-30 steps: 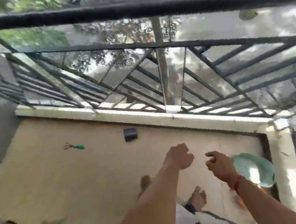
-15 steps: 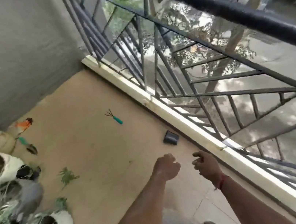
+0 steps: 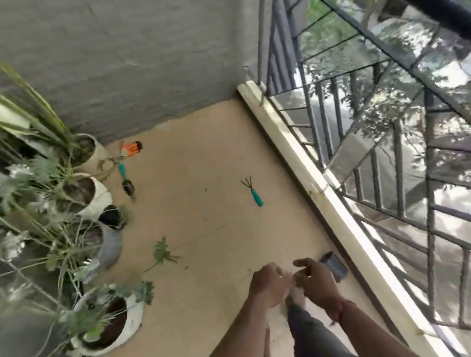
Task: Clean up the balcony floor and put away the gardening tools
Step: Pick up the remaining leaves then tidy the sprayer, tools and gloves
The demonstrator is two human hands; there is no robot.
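On the beige balcony floor [image 3: 195,160] lies a small hand rake [image 3: 253,192] with a teal handle, near the middle. A teal-handled trowel [image 3: 126,179] and an orange-handled tool [image 3: 132,148] lie by the far pots. A cut green sprig [image 3: 163,254] lies on the floor. A small dark container [image 3: 336,265] lies on its side by the kerb, just right of my right hand [image 3: 317,282]. That hand is loosely spread and holds nothing. My left hand [image 3: 267,285] is curled and empty, close beside it.
White plant pots [image 3: 112,322] with leafy plants line the left wall, and a small black pot [image 3: 110,217] stands among them. A grey wall [image 3: 118,58] closes the far end. A white kerb [image 3: 303,168] and dark metal railing [image 3: 388,125] run along the right.
The view has swung left from the railing to the far end of the balcony. The pots and more tools came into sight. My hands stay raised, empty, and are closer together.
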